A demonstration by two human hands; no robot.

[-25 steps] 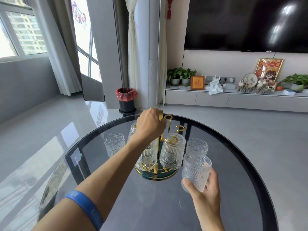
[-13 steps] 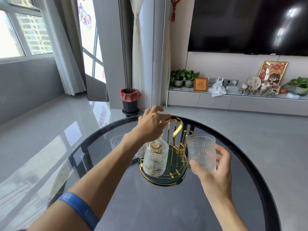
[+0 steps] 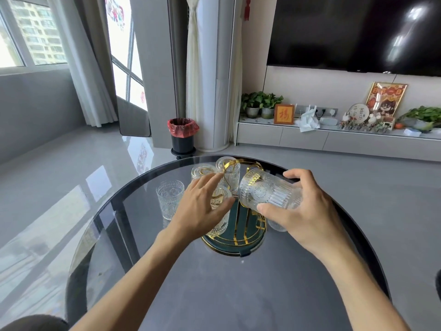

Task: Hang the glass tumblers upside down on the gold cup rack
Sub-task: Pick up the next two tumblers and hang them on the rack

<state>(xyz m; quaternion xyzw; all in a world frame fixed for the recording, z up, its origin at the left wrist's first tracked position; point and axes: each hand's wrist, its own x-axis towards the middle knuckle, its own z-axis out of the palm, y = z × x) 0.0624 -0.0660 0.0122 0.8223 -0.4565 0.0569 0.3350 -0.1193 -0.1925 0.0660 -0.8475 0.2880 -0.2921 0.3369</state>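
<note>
Right hand point(image 3: 303, 211) curled around a glass tumbler point(image 3: 269, 195), gripped thumb below and fingers over the top, tumbler tipped on its side above the gold cup rack point(image 3: 238, 232). Left hand point(image 3: 200, 211) loosely spread, fingers resting against a tumbler hung on the rack. Rack stands near the middle of the round dark glass worktop point(image 3: 214, 295). One upright tumbler point(image 3: 170, 199) sits left of the rack, toward the far-left edge. Beyond: grey floor, bin with red liner point(image 3: 182, 134), low TV cabinet point(image 3: 334, 139).
</note>
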